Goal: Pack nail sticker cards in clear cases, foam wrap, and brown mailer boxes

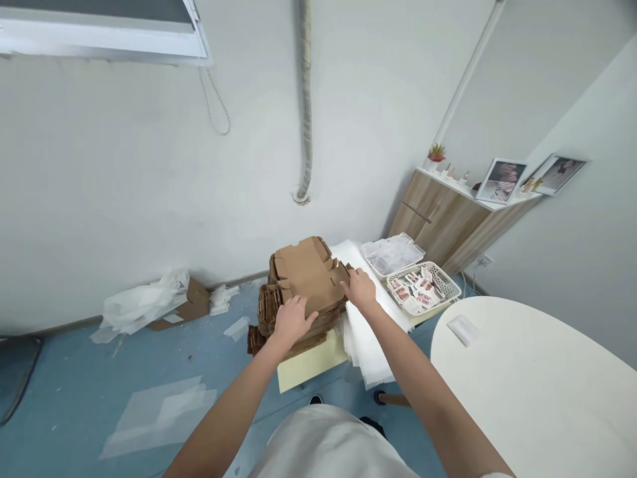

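A stack of flat, unfolded brown cardboard boxes (304, 265) lies on a pale yellow surface (313, 364) in front of me. My left hand (292, 320) rests on the near left edge of the stack, its thumb spread away from the fingers. At the stack's right side, my right hand (360, 291) has its thumb and fingers closed on the edge of the top flattened box. Its fingertips are partly hidden by the cardboard. White foam sheets (368, 345) lie beside the stack, under my right forearm.
To the right are a white basket (450, 287) of small printed cards and a tray (381, 269) of clear plastic pieces. A round white table (537, 385) stands at the right, a wooden cabinet (448, 222) behind. White wrapping (149, 302) and an open carton (196, 302) lie along the wall.
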`<state>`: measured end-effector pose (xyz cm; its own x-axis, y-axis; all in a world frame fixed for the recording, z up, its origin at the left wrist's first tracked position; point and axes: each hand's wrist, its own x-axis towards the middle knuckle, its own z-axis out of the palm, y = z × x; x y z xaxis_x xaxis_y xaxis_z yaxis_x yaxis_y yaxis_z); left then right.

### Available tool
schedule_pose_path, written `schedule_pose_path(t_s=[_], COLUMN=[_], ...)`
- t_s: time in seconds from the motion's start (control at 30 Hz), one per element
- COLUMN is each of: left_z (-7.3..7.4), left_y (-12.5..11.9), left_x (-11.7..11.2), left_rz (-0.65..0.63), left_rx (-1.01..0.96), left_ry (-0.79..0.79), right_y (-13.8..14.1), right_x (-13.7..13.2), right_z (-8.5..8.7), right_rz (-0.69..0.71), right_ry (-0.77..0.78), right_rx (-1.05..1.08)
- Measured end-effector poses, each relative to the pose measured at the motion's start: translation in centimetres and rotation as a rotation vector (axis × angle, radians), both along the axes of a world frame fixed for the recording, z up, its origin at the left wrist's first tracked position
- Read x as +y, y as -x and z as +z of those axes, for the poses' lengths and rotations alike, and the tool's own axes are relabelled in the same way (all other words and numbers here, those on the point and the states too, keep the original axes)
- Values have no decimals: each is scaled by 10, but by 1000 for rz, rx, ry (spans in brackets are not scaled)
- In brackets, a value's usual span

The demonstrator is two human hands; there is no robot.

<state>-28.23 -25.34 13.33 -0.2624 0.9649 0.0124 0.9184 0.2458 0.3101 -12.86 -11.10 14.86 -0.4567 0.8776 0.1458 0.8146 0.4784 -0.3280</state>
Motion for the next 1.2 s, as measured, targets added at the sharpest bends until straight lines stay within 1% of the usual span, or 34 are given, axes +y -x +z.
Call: schedule_pose_path(t_s=[0.1, 0.17, 0.27, 0.4, 0.53, 0.63, 0.7, 0.73, 0.77, 0.83, 0.93, 0.97, 1.0, 1.07, 1.1, 1.13, 1.17, 1.2], left_z=[-2, -2, -1, 1, 0, -4, -7, -9, -10, -12, -12, -11, -9, -6, -4, -1, 1, 3], left_y=[4, 6, 8, 7, 1, -1, 1, 2, 4, 6, 4, 3, 2, 1, 1, 1, 1, 2], left_x=[-3, -4, -5, -1, 5, 8, 10, 11, 12, 14, 18, 18, 18, 18, 16, 15, 14, 12], left_rz=[5, 14, 28, 29, -50, -101, -123, -139, -160, -196, -177, -153, -127, -81, -67, -61, -63, -72], left_rx=[-72, -111, -137, -140, -154, -164, -199, -223, -244, -257, -216, -204, -198, -195, -196, -196, -194, -192], left_ry=[-32, -42, -53, -84, -124, -145, -149, -150, -149, -146, -146, -151, -161, -206, -243, -287, -334, -377], right_y=[16, 22, 26, 24, 19, 17, 16, 15, 14, 11, 5, 3, 0, -3, -4, -5, -6, -7], right_x=[7, 10, 12, 12, 14, 16, 17, 16, 15, 8, -16, -27, -37, -55, -61, -63, -63, -59], right_z=[1, 2, 6, 10, 10, 10, 13, 15, 17, 23, 25, 23, 20, 11, 6, 3, 1, 3], right_rz=[-47, -46, -13, -31, -106, -142, -136, -129, -121, -107, -91, -67, -7, 174, 225, 248, 246, 218], right_ry=[-26, -26, 25, 133, 231, 391, 497, 522, 519, 426, 145, 64, 31, 69, 108, 157, 207, 258], right_rx=[-150, -205, -177, 65, 370, 572, 652, 669, 674, 665, 618, 570, 496, 309, 246, 222, 252, 336])
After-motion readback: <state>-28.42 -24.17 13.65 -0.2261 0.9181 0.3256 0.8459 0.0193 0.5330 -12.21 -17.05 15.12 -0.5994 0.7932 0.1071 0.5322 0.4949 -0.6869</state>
